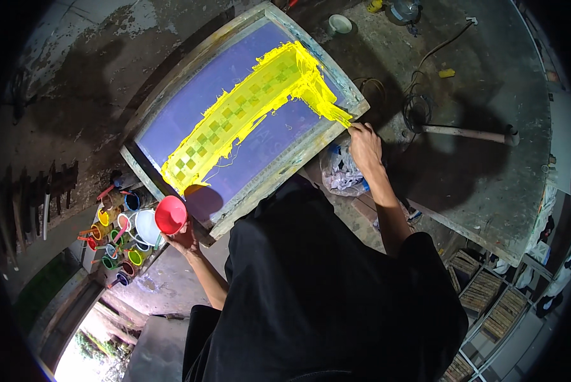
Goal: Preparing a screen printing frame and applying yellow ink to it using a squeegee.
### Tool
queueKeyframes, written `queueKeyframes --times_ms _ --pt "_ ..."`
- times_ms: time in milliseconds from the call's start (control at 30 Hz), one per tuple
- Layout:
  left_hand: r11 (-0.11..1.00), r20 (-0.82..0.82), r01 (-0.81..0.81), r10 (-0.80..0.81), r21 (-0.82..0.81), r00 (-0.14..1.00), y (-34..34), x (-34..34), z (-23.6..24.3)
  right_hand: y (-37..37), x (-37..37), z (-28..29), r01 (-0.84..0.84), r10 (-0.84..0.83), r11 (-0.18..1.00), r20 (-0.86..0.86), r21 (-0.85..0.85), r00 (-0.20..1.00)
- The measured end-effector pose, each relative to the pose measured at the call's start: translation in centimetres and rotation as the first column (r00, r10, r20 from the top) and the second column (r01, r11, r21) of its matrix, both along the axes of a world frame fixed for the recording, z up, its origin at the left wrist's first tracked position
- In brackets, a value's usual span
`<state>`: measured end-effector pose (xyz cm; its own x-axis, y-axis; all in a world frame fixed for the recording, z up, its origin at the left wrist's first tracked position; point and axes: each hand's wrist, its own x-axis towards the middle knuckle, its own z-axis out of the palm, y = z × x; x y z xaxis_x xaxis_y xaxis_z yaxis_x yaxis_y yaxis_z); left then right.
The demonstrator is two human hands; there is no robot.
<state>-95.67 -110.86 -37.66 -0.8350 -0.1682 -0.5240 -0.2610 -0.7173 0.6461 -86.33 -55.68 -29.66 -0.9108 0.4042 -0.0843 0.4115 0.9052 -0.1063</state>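
Yellow paint (244,124) may be dripped on the frame (323,137) beside the right fingers (358,128) if the gripped tool (337,114) is tilted; a red bowl (171,215) is grasped by the left hand (185,240).

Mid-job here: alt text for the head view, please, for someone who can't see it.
A person's right hand grips a yellow-smeared tool at the right-hand end of a framed purple screen, which bears a checkered band streaked with thick yellow paint. The left hand holds a red cup; colourful pots cluster to its left.
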Motion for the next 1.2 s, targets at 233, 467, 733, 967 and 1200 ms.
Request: queueKeyframes --times_ms 233,467,733,967,1200 --pt "0.982 -0.113 0.173 -0.180 -0.068 0.977 -1.5 0.2 -1.7 0.3 -2.3 0.3 -0.023 0.025 0.999 -0.071 0.034 0.997" --pt "0.980 -0.112 0.186 -0.193 -0.068 0.975 -1.4 0.5 -2.6 2.4 -2.5 -1.1 -0.012 0.013 1.000 0.033 -0.023 0.999" --pt "0.986 -0.101 0.099 -0.113 -0.137 0.988 -0.6 0.7 -2.5 2.5 -5.0 -1.4 -0.040 0.039 0.999 -0.084 -0.016 0.996" --pt "0.984 -0.095 0.108 -0.122 -0.140 0.988 -1.2 1.3 -3.1 3.3 -5.4 -1.9 -0.035 0.029 0.997 -0.083 -0.072 0.996" --pt "0.982 -0.080 0.134 -0.146 -0.133 0.986 -1.8 1.3 -3.6 2.7 -5.8 -2.6 0.041 -0.065 0.985 -0.144 -0.166 0.987"
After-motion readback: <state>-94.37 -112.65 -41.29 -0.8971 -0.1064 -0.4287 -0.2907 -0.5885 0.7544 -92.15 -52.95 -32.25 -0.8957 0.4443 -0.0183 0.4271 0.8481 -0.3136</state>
